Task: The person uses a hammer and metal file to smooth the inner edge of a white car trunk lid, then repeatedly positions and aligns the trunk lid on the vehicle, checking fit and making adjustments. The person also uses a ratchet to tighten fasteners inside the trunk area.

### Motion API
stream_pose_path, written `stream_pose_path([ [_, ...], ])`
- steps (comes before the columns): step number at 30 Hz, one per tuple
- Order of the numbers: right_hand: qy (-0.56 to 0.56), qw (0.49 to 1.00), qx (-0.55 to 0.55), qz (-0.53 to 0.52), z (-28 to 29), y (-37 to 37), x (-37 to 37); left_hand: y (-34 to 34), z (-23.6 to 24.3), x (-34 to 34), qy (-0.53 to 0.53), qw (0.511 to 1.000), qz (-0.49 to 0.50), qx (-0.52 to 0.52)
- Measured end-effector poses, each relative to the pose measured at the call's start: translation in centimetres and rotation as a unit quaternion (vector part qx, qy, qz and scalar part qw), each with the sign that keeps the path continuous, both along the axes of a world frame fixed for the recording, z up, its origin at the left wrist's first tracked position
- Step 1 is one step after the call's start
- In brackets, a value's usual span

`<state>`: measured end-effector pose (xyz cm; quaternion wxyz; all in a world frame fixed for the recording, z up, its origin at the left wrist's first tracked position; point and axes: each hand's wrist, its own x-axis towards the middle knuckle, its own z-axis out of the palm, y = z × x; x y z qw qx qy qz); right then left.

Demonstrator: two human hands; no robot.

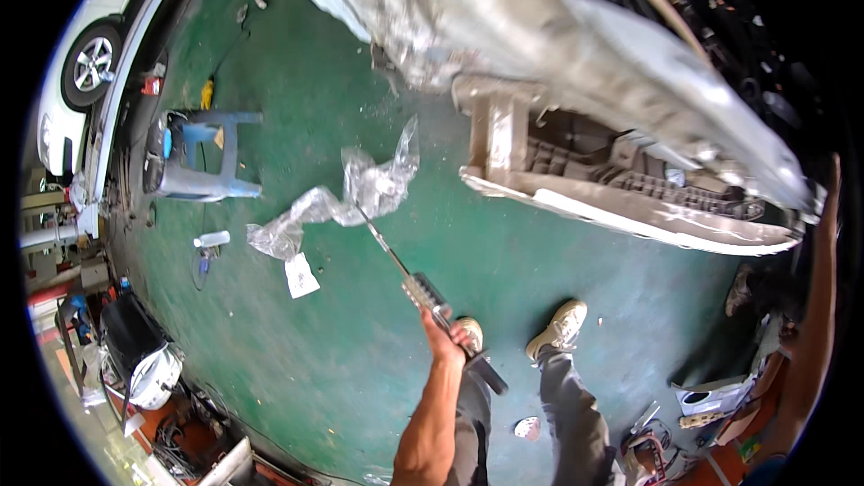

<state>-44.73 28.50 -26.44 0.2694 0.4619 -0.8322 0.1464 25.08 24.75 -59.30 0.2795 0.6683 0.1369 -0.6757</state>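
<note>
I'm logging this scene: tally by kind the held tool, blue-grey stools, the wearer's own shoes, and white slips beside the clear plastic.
Long tool in left hand: 1
Blue-grey stool: 1
Wearer's shoes: 2
White slip: 1
Total: 5

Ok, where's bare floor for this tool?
Bare green floor shows between the white paper slip and the left forearm, and between the white-edged bumper piece and the right shoe. It's crowded at the lower right around the white box, and left of centre, where the blue-grey stool and crumpled clear plastic are.
</note>
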Motion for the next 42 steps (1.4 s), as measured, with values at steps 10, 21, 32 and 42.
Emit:
stream_pose_path([
  [10, -0.697, 0.638, 0.302, 0.129, -7.3, 1.4, 47.7, 8.6, 15.4, -6.6, 0.058, 0.977, -0.188, -0.084],
  [21, -0.904, 0.357, 0.226, 0.068, -8.4, 3.0, 51.1, 14.1, 32.2, -7.3, 0.136, 0.927, -0.321, -0.137],
  [32, -0.895, 0.425, 0.119, 0.065, 8.9, 27.3, 35.4, 6.2, 40.9, -17.9, 0.048, 0.876, -0.452, -0.159],
  [42, -0.984, 0.173, 0.008, 0.029, 15.3, 36.7, 27.3, 9.7, 52.1, -37.8, 0.333, 0.833, -0.416, -0.147],
])
